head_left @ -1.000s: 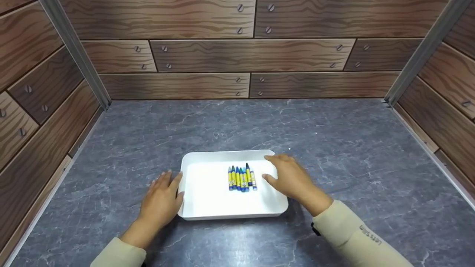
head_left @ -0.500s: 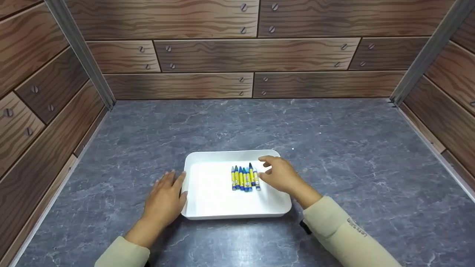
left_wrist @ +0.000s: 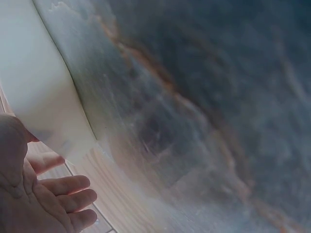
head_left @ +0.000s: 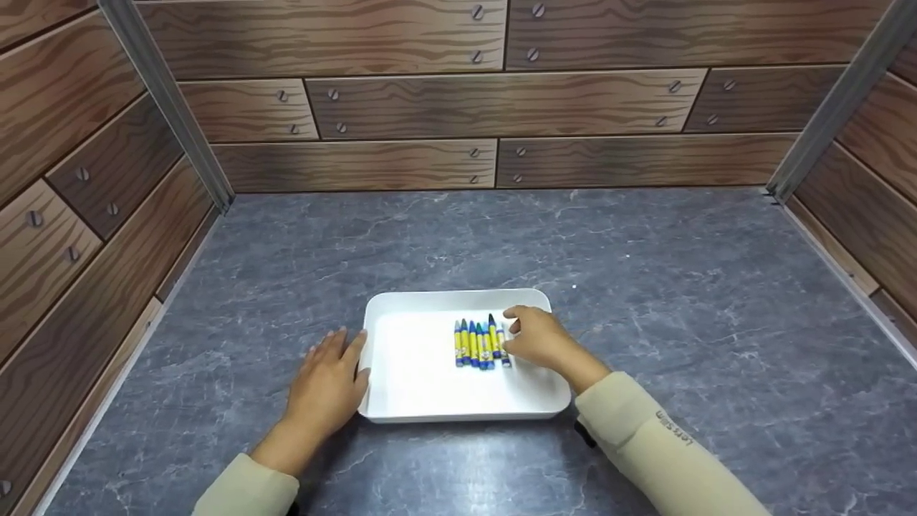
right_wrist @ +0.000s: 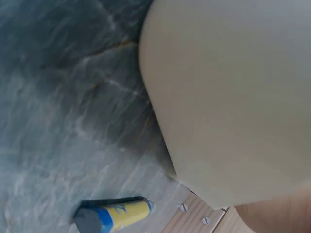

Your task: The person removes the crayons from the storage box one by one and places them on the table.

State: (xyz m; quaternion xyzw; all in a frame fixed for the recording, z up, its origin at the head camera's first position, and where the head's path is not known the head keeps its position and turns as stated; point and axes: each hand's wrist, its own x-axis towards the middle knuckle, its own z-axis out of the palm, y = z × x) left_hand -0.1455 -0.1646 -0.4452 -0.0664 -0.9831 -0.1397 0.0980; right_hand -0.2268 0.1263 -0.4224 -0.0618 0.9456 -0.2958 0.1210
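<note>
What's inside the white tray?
Yellow-wrapped crayons lie side by side in the white tray. The right hand hides part of the tray's right side, so you can't tell what, if anything, is beneath it.

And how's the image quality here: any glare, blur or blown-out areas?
Head view: glare on the tabletop at bottom centre, and the white tray looks blown out around the crayons; left wrist: tabletop veining blurred, left hand clearer; right wrist: tabletop soft, darkest toward upper left.
</note>
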